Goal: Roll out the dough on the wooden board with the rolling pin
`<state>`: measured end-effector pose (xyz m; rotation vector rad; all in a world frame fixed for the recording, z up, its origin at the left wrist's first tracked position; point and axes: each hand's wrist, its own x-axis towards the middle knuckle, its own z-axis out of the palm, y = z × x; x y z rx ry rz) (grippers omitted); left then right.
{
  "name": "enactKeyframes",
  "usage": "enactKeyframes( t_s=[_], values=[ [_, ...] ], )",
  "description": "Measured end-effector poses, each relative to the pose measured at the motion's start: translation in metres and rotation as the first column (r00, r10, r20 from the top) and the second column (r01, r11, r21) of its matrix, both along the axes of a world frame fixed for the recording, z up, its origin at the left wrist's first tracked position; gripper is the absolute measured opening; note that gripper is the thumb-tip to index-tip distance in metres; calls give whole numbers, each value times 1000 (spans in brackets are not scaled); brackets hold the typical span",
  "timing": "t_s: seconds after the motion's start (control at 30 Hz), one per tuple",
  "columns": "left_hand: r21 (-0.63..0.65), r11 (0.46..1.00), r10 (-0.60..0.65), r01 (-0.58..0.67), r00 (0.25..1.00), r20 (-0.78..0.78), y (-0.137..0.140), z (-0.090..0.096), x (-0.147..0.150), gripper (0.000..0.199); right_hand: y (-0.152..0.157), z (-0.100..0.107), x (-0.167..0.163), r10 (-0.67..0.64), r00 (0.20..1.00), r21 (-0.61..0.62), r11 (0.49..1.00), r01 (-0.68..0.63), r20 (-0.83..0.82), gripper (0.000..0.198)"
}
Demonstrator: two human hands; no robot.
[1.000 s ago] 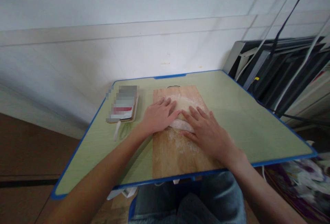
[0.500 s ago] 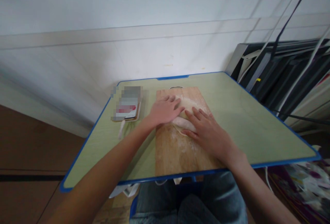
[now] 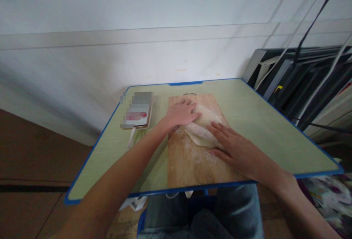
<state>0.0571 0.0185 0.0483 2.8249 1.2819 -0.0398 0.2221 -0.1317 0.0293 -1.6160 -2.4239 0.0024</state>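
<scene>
A floured sheet of dough point(image 3: 210, 114) lies on a wooden cutting board point(image 3: 184, 165), with a thick rolled ridge running slantwise across it and a thin flap on the near side. Whether a rolling pin is inside the ridge I cannot tell. My left hand point(image 3: 183, 113) rests flat over the ridge's left end, fingers stretched away from me and thumb pointing right. At the ridge's right end lies my right hand point(image 3: 231, 141), its fingers extended along the dough and its thumb lower, near the flap. Parts of the dough are hidden under both hands.
The board lies on a pale green table point(image 3: 264, 129) with a blue rim, against a white wall. To the left is a phone-like device point(image 3: 140, 116), partly blurred out, with a white strip below it. Dark flat panels point(image 3: 310, 73) and cables stand at the right.
My hands have moved apart, the right one going rightward and slightly nearer to me. More of the dough ridge and its near flap shows between them.
</scene>
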Motion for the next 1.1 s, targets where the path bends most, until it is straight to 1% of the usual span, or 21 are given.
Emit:
enactKeyframes(
  t_s=[0.1, 0.2, 0.27, 0.37, 0.5, 0.6, 0.73, 0.8, 0.9, 1.0, 1.1],
  values=[
    [50, 999, 1, -2, 1000, 14, -17, -3, -14, 55, -9, -6, -1, -44, 999, 78, 996, 44, 2, 56],
    [79, 997, 8, -9, 1000, 13, -29, -6, -25, 53, -12, -9, -6, -99, 995, 160, 983, 95, 20, 62],
    [64, 997, 30, -30, 999, 13, -27, -6, -25, 54, -10, -10, -8, -122, 992, 177, 977, 115, 27, 67],
    [7, 997, 73, -73, 997, 22, -11, -3, -13, 58, -8, -12, -9, -123, 992, 169, 978, 118, 22, 70],
    [-31, 998, 59, -59, 998, 19, 6, 1, 7, 60, -10, -13, -12, -112, 994, 157, 982, 107, 18, 72],
    [-20, 998, 59, -59, 998, 14, 0, 1, 3, 60, -16, -13, -17, -112, 994, 177, 978, 107, 18, 69],
    [53, 997, 52, -52, 999, 14, -17, -5, -17, 53, -21, -11, -23, -97, 995, 237, 967, 95, -4, 63],
    [78, 995, 65, -65, 998, 8, -19, -6, -21, 52, -21, -10, -24, -88, 996, 257, 963, 88, -10, 60],
    [33, 995, 96, -96, 995, 6, -10, -5, -12, 56, -18, -11, -23, -78, 997, 220, 972, 78, -8, 58],
    [-9, 997, 75, -74, 997, 13, 4, 0, 6, 57, -16, -13, -21, -86, 996, 159, 983, 87, -15, 59],
    [-7, 999, 53, -53, 998, 15, 9, 2, 14, 57, -17, -13, -22, -89, 996, 150, 984, 93, -31, 58]
  ],
)
